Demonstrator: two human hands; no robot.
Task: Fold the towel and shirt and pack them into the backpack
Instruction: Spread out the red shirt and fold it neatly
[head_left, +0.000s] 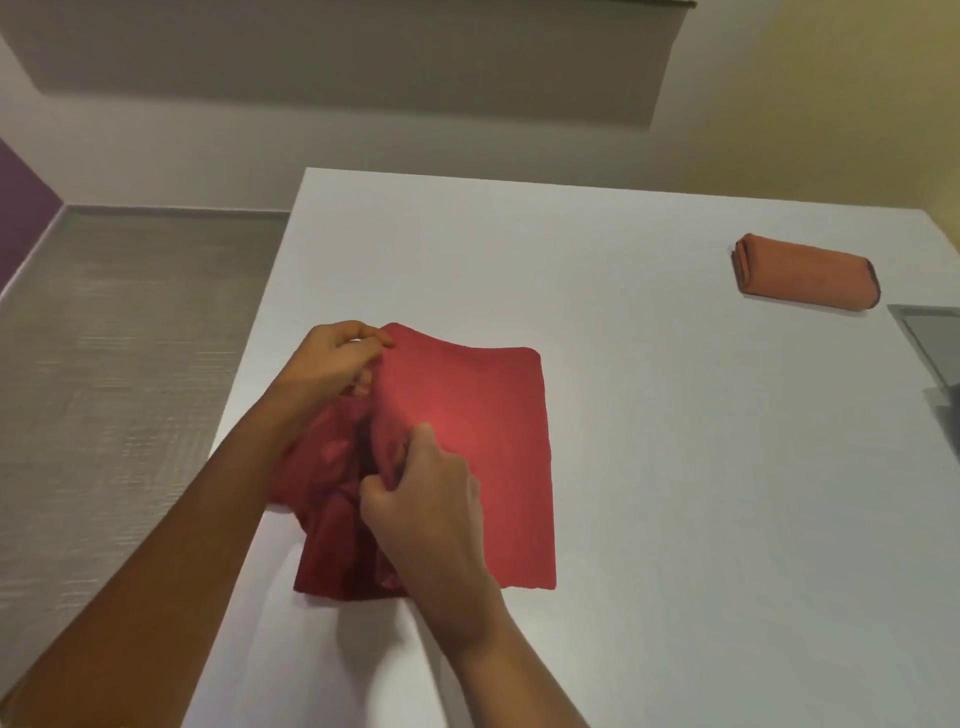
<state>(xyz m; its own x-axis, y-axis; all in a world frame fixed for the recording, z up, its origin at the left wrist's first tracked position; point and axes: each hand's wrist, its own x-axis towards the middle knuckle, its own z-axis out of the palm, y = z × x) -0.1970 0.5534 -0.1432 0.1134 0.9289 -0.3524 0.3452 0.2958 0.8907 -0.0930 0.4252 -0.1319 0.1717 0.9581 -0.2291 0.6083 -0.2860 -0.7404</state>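
Head view: mid-fold on shirt (483, 441), pinching its edge with left grip (332, 364) and right grip (421, 493); next, probably lay across flat.

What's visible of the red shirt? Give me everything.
The red shirt is soft, matte cloth, partly folded. Its right part lies flat on the white table as a smooth rectangle with straight edges. Its left part is bunched and creased, darker in the folds, close to the table's left edge. The left hand pinches its far left corner, and the right hand pinches a fold near its middle. Nothing else touches it. No collar or sleeves can be made out.
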